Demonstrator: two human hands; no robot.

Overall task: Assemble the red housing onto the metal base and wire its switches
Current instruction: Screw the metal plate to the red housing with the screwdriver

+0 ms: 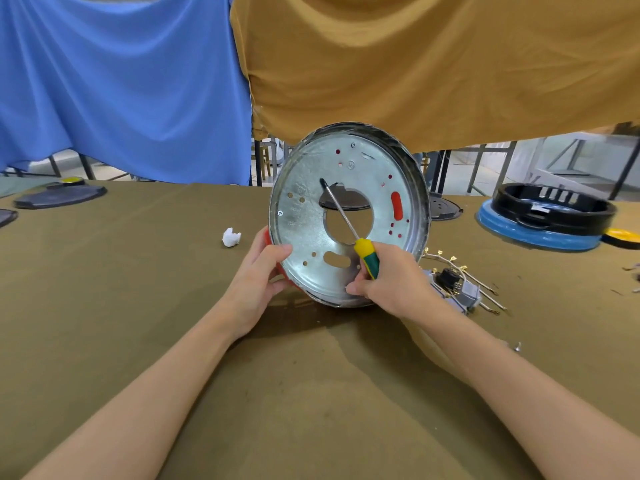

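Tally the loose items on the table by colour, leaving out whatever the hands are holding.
White: 1, crumpled wad
Black: 4, flat plate, plate edge, disc behind the base, ring
Blue: 1, disc under the ring
Yellow: 2, piece far left, piece far right
Grey: 1, wired switch assembly
Total: 9

Red housing (pixel 266 237) mostly hidden behind metal base (pixel 304 216) — switch wiring (pixel 460 289) partly behind right hand (pixel 391 278).
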